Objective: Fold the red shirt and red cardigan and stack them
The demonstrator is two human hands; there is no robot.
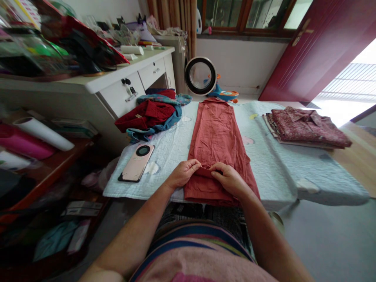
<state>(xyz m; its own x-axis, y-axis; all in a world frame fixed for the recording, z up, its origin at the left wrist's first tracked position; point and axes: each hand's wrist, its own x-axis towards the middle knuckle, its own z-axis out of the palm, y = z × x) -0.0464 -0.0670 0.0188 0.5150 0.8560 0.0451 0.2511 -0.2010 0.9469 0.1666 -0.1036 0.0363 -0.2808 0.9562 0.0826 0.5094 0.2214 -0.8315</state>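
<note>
A rust-red shirt (213, 137) lies lengthwise on the padded cloth, narrowed into a long strip with its collar at the far end. Both hands are at its near part. My left hand (185, 171) pinches the fabric at the left, thumb against fingers. At the right, my right hand (225, 175) pinches the same folded edge between thumb and fingers. The fabric between the hands is slightly raised, and the near end of the shirt reaches the cloth's front edge.
Left of the shirt lie a phone (137, 162) and a heap of dark red and blue clothes (152, 117). Folded patterned garments (308, 127) are stacked at the right on the pale blue quilted cloth (270, 168). A cluttered white desk (117, 84) stands at the left, with a round washer door (200, 76) beyond.
</note>
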